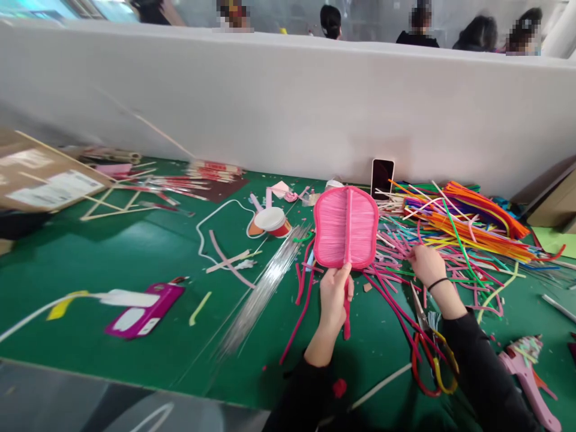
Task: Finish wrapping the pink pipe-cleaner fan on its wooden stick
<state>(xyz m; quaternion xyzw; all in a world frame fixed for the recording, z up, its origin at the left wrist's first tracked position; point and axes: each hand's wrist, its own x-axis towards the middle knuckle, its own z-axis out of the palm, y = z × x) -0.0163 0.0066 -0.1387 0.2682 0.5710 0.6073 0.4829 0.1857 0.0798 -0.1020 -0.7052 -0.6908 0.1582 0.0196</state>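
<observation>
My left hand (333,300) is closed around the handle (347,321) of a pink hand fan (330,231), its face upright above the table. The fan has a thick fuzzy rim and a rib down its face. My right hand (429,268) is among the loose pink pipe cleaners (391,245), with its fingers curled together; what they pinch, if anything, cannot be made out. Just below that hand lie scissors (419,309) with red and yellow handles. Long dark-pink pipe cleaners (392,305) trail from behind the fan toward the scissors.
Bundled colourful pipe cleaners (477,210) lie at right, near a pink glue gun (524,372). A phone (382,175) leans on the white partition (288,108). Thin wires (270,279), a paper cup (281,227), a purple case (166,305) and a cardboard box (45,162) occupy the left.
</observation>
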